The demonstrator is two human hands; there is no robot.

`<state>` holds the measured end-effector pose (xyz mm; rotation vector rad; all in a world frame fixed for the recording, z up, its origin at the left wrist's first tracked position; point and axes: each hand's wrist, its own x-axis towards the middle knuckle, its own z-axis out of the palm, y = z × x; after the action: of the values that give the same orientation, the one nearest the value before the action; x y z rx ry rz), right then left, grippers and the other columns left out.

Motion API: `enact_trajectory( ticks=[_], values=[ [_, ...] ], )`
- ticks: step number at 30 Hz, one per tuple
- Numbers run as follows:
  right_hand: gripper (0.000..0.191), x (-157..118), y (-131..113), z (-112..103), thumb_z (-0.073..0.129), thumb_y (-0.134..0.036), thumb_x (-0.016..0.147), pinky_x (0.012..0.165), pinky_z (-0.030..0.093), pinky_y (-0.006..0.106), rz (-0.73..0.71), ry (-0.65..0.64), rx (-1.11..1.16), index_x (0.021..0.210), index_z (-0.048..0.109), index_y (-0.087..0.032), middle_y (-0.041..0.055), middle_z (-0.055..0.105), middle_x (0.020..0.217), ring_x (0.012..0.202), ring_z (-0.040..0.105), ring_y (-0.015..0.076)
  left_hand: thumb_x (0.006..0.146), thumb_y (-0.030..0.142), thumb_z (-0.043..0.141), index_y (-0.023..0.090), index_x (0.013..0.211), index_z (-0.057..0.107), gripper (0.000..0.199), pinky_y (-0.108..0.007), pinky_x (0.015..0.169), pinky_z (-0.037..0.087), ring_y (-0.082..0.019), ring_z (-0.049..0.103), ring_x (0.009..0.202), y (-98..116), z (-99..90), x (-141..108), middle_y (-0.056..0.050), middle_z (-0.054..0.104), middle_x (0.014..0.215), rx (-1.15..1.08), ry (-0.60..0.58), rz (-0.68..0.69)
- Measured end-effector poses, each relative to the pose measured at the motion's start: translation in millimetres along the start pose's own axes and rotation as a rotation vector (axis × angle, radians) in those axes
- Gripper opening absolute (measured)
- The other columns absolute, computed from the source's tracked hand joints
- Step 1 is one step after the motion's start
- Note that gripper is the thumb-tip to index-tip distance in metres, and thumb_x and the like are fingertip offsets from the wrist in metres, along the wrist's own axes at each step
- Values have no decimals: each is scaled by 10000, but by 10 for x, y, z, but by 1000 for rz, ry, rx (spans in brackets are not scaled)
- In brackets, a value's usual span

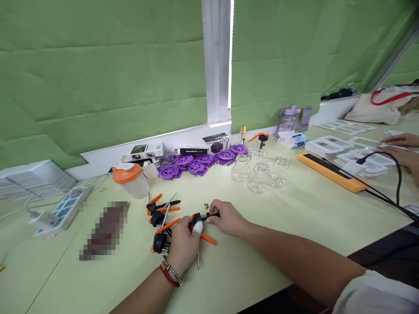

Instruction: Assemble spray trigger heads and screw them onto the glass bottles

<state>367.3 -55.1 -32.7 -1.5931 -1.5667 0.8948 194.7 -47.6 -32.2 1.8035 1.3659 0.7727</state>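
Observation:
My left hand (pixel 186 244), with white tape on its thumb, is closed round a black and orange tool (pixel 208 238) with a metal rod hanging below it. The fingertips of my right hand (pixel 226 216) pinch the black end piece on the tool's right side. Similar black and orange tools (pixel 160 242) with metal rods lie to the left of my left hand, one beyond another. Several small brown bits (pixel 206 206) lie on the table just beyond my hands.
Purple plastic parts (pixel 197 168), boxes (pixel 147 150) and an orange-lidded cup (pixel 131 179) stand at the back. Glass jars (pixel 258 178) are right of them. A white power strip (pixel 63 212) lies left, a yellow one (pixel 332 172) right. Another person's hands (pixel 401 146) are at far right.

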Motion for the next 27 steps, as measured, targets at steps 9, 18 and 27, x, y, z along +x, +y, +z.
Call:
enact_trajectory(
  ticks=[9, 18, 27],
  values=[
    [175, 13, -3, -7, 680, -258, 687, 609, 371, 244, 17, 1, -6, 784, 553, -188, 0, 593, 783, 692, 513, 131, 774, 419, 542, 154, 825, 628, 282, -259, 524, 345, -156, 493, 570, -10, 2, -8, -18, 590, 665, -50, 22, -1],
    [234, 5, 34, 6, 679, -269, 697, 590, 375, 242, 2, 12, -1, 845, 510, -206, -15, 559, 762, 658, 500, 122, 791, 401, 530, 150, 858, 631, 279, -275, 547, 372, -173, 519, 609, -7, 0, -2, -35, 605, 700, 1, 28, 13],
    [197, -54, 56, -29, 680, -268, 680, 602, 391, 238, -18, 36, 55, 793, 534, -198, -20, 571, 766, 668, 503, 118, 754, 425, 576, 153, 882, 578, 301, -271, 572, 414, -163, 548, 650, 122, -115, -60, -37, 614, 761, -134, -23, -67]
  ],
)
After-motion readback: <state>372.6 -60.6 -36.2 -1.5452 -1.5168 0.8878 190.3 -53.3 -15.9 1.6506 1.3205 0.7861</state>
